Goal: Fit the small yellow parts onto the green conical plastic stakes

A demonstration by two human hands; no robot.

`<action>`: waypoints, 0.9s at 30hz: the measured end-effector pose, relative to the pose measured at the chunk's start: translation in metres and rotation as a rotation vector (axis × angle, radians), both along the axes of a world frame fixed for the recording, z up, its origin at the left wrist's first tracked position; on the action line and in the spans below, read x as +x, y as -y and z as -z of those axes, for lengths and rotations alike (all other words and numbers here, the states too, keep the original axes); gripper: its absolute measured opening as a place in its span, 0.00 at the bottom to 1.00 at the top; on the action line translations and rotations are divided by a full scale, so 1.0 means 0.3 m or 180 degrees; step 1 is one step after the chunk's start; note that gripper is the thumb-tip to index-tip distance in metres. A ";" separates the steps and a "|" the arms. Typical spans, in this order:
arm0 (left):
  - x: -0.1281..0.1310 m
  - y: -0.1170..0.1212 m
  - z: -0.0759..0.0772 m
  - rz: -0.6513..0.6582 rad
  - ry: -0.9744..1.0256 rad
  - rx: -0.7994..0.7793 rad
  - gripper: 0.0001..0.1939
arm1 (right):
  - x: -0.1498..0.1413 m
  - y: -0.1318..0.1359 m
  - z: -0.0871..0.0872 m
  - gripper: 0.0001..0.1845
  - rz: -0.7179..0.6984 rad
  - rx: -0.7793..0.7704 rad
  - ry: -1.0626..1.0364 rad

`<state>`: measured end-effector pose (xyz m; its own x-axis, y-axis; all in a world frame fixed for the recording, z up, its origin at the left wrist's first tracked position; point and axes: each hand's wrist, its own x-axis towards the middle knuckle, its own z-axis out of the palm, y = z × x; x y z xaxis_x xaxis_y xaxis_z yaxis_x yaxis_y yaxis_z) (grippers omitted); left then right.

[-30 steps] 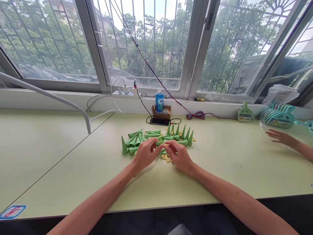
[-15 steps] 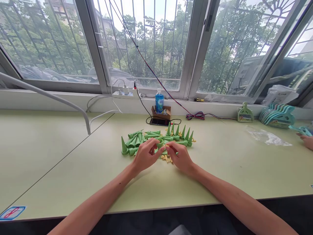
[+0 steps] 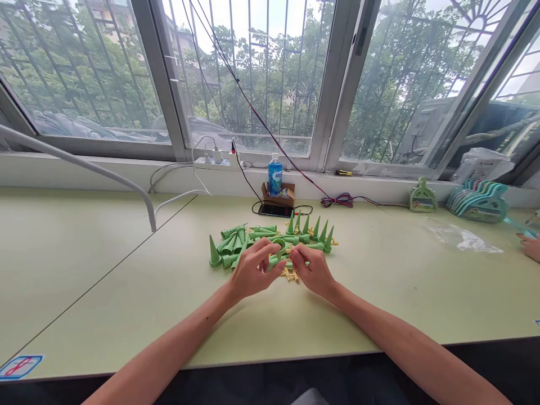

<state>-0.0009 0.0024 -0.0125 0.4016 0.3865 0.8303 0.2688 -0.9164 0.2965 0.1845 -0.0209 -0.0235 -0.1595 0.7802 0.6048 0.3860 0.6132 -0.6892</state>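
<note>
A heap of green plastic cones (image 3: 236, 243) lies on the pale green table (image 3: 379, 292), some upright (image 3: 320, 232), some on their sides. Small yellow pieces (image 3: 289, 274) lie among them. My left hand (image 3: 253, 269) is closed round one green cone (image 3: 279, 247), its open round end facing up. My right hand (image 3: 311, 270) pinches something small at that cone's side; I cannot make out what. Both hands meet just in front of the heap.
Behind the heap stand a blue bottle (image 3: 275, 175), a small cardboard box (image 3: 278, 197) and a black phone (image 3: 275, 210) with cables. A clear plastic bag (image 3: 459, 236) and stacked teal items (image 3: 478, 198) lie at the right. Another person's hand (image 3: 530, 246) shows at the right edge.
My hands have drawn slightly nearer me with the cone. The other person's hand pulled back from the table's right side to the frame edge, leaving the plastic bag lying there.
</note>
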 end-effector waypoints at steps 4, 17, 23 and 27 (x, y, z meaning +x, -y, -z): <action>0.001 0.004 0.007 -0.0070 -0.0029 -0.0277 0.14 | 0.004 -0.003 0.006 0.18 0.0021 -0.0063 -0.0058; 0.009 -0.001 -0.021 -0.0404 0.0067 -0.1540 0.21 | 0.009 -0.011 0.014 0.13 -0.0094 -0.0103 -0.0190; 0.016 0.000 -0.020 -0.0298 -0.0086 -0.1706 0.26 | 0.013 -0.013 0.017 0.13 -0.0182 -0.0164 -0.0170; 0.012 -0.002 -0.020 -0.0163 -0.0046 -0.1642 0.24 | 0.014 -0.017 0.018 0.14 -0.0210 -0.0208 -0.0173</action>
